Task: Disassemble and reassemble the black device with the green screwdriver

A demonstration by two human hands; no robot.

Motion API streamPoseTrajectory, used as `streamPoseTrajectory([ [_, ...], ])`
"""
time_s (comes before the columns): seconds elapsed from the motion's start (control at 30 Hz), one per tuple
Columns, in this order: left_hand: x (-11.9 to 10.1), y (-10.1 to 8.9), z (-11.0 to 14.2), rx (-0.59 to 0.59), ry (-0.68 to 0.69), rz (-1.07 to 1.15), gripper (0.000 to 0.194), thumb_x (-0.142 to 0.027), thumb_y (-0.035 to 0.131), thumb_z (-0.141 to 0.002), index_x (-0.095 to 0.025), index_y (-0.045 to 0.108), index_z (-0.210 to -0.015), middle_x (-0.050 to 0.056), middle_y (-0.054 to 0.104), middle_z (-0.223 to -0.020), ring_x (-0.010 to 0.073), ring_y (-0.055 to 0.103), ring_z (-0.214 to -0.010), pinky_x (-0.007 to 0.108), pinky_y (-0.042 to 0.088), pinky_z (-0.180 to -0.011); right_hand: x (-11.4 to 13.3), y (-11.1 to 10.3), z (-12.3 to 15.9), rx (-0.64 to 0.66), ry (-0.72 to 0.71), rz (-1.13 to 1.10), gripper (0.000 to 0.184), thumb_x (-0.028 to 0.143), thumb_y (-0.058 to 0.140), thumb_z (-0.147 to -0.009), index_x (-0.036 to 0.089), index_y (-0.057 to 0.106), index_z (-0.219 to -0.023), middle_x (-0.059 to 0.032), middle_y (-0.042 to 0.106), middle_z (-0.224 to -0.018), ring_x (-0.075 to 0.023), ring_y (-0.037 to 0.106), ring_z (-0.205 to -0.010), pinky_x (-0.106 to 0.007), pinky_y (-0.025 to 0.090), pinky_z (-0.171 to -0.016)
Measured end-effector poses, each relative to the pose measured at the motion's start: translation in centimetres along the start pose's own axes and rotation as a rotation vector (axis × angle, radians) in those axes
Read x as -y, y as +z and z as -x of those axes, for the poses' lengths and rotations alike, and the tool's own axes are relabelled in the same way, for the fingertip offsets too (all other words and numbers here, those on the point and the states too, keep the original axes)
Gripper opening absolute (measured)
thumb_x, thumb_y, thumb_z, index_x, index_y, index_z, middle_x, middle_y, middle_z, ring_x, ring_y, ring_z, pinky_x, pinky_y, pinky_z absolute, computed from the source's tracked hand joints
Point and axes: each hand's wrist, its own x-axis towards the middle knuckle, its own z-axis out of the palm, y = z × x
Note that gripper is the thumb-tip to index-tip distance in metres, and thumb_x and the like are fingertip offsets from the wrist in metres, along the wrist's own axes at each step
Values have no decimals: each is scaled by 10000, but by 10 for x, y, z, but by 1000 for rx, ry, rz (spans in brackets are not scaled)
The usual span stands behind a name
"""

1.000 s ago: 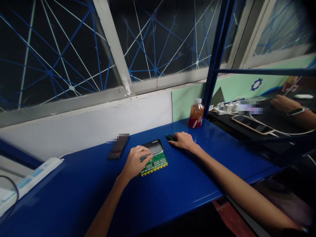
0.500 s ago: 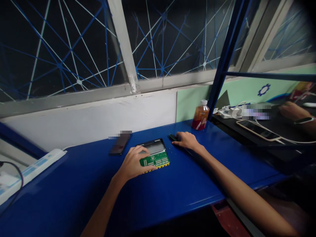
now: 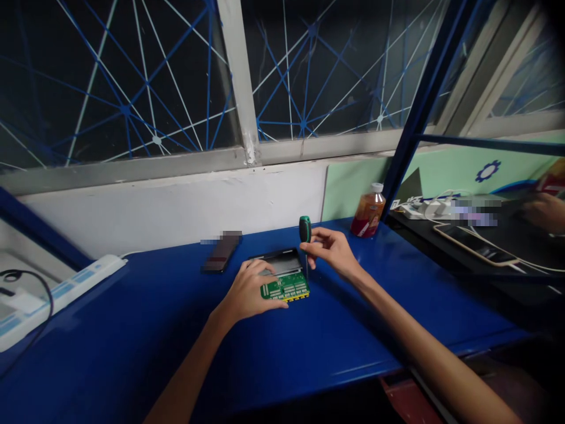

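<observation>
My right hand pinches a screwdriver with a green and black handle. The tool stands upright, its thin shaft pointing down beside the right edge of the device. On the blue table, a green circuit board with a yellow front edge sits in a black casing. My left hand lies over the left side of the board and casing, thumb along the front edge and fingers across the top, gripping it. The board's left part is hidden under that hand.
A dark phone lies behind my left hand. A drink bottle stands at the back right. The white power strip runs along the left. At the neighbouring black desk are another phone, cables and another person's hand.
My right hand has lifted the screwdriver from the table and turned it upright, bringing it next to the casing. My left hand stays on the board. The view has shifted slightly.
</observation>
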Motion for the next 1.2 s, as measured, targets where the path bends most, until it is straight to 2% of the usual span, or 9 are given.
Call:
streamPoseTrajectory([
  [0.17, -2, 4, -4, -80, -5, 197, 149, -331, 720, -811, -238, 740, -926, 32, 694, -981, 216, 614, -956, 397, 431, -878, -6, 23, 7, 109, -22, -91, 277, 348, 734, -752, 190, 535, -863, 12, 616, -706, -139, 619, -553, -314, 538, -511],
  [0.33, -4, 10, -8, -130, -38, 348, 90, -259, 685, -835, -190, 738, -857, 44, 721, -853, 196, 640, -840, 349, 473, -805, -18, 27, 10, 185, -22, -61, 245, 335, 695, -799, 190, 532, -911, 13, 621, -690, -135, 613, -562, -321, 545, -546],
  [0.43, -4, 13, -7, -112, -25, 361, 90, -237, 671, -846, -193, 734, -798, 34, 726, -815, 188, 642, -817, 333, 469, -799, -20, 28, 12, 197, -43, 25, 215, 316, 683, -817, 191, 535, -909, 15, 627, -665, -135, 610, -553, -309, 519, -549],
  [0.6, -1, 15, -5, -79, -28, 314, 82, -221, 662, -852, -205, 734, -816, 26, 723, -828, 196, 631, -840, 347, 448, -821, -18, 30, 15, 212, -73, 178, 170, 296, 662, -837, 192, 534, -879, 7, 641, -632, -144, 611, -562, -292, 473, -544],
  [1.2, 0, 11, -4, -43, -5, 244, 124, -241, 615, -867, -229, 738, -860, 27, 722, -853, 210, 640, -865, 383, 439, -848, -15, 33, 16, 233, -81, 203, 184, 344, 642, -851, 192, 558, -914, 4, 632, -670, -151, 609, -602, -297, 471, -553],
])
